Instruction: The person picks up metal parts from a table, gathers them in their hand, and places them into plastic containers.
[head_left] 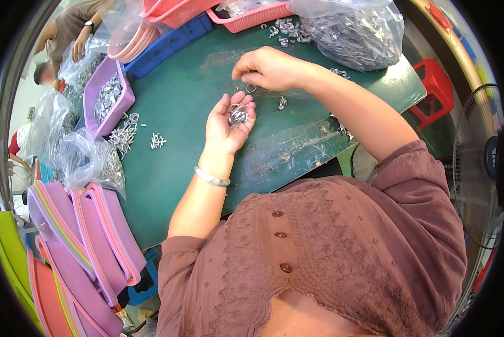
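My left hand [229, 124] lies palm up over the green table [176, 106], with its fingers cupped around several shiny metal rings [238, 115]. Beyond it, to the right, my right hand [274, 68] hovers palm down, its fingers curled and drawn together. Whatever those fingers hold, if anything, is hidden. Close under them a single metal ring [251, 88] shows; I cannot tell whether it lies on the table. A small cluster of metal pieces [283, 103] sits on the table to the right of my left hand.
At left stands a purple basket [129, 100] of metal parts, with loose pieces [124, 135] beside it. A clear bag of metal parts [350, 33] is at the back right. Purple cases [103, 236] stack at lower left. Another person's hand [81, 45] is at far left.
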`<state>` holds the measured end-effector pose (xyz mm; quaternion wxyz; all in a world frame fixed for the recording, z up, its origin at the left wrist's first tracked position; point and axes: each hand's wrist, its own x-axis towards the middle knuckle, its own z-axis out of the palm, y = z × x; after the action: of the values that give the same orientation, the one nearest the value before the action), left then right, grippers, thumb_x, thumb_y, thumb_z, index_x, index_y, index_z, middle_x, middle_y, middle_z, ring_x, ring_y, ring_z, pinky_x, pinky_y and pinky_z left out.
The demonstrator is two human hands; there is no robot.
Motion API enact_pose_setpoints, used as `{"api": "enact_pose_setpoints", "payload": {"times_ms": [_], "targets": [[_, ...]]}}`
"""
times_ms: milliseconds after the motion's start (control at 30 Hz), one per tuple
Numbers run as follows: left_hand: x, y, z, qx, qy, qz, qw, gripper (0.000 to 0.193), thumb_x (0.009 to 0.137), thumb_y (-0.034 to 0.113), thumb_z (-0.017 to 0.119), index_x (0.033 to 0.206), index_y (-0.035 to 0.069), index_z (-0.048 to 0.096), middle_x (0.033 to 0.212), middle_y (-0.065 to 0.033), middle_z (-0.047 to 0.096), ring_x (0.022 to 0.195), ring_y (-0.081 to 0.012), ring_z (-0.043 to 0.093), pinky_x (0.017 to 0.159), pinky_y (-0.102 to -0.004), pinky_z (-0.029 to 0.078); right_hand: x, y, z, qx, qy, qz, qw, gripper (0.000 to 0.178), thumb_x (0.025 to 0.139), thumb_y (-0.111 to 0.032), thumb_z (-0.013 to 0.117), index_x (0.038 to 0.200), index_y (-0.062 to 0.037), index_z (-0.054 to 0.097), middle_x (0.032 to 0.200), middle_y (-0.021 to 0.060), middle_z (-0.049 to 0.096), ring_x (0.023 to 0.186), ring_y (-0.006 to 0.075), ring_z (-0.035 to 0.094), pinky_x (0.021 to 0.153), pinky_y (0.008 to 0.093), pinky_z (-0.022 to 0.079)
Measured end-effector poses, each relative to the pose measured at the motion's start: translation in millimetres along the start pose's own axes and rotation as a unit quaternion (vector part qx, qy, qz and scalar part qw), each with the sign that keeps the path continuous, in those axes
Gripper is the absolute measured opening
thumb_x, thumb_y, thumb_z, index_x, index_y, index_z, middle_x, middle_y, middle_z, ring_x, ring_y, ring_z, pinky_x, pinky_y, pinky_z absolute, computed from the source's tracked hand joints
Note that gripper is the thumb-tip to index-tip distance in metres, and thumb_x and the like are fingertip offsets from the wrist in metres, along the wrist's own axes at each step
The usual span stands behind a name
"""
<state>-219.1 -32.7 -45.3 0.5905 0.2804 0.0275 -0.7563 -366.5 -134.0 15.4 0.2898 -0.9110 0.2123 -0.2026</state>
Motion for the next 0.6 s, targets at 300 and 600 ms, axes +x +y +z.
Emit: {"api": "enact_pose_setpoints", "payload": {"times_ms": [300,600], "targets": [[-17.1,9.1,-8.7,0.056,0.047,0.001,0.997,0.022,0.086,0.016,0.049,0.098,-0.002,0.051,0.087,-0.0138,0.055,0.076,-0.0244,0.055,0.063,-0.0303,0.052,8.4,44.2,27.1,-0.16,-0.101,-0.002,0.982,0.014,0.064,-0.005,0.054,0.077,-0.0027,0.059,0.08,0.0145,0.059,0.079,0.0322,0.057,0.069,0.0393,0.045],[-14.2,-6.2,-1.3,0.1,0.044,-0.028,0.994,0.023,0.086,0.016,0.049,0.098,-0.003,0.052,0.088,-0.0137,0.056,0.076,-0.0245,0.056,0.062,-0.032,0.052,-29.4,70.0,-23.2,-0.066,-0.13,0.087,0.985,0.024,0.064,-0.003,0.053,0.088,-0.0001,0.058,0.076,0.0123,0.055,0.068,0.0261,0.055,0.063,0.0337,0.045]]}}
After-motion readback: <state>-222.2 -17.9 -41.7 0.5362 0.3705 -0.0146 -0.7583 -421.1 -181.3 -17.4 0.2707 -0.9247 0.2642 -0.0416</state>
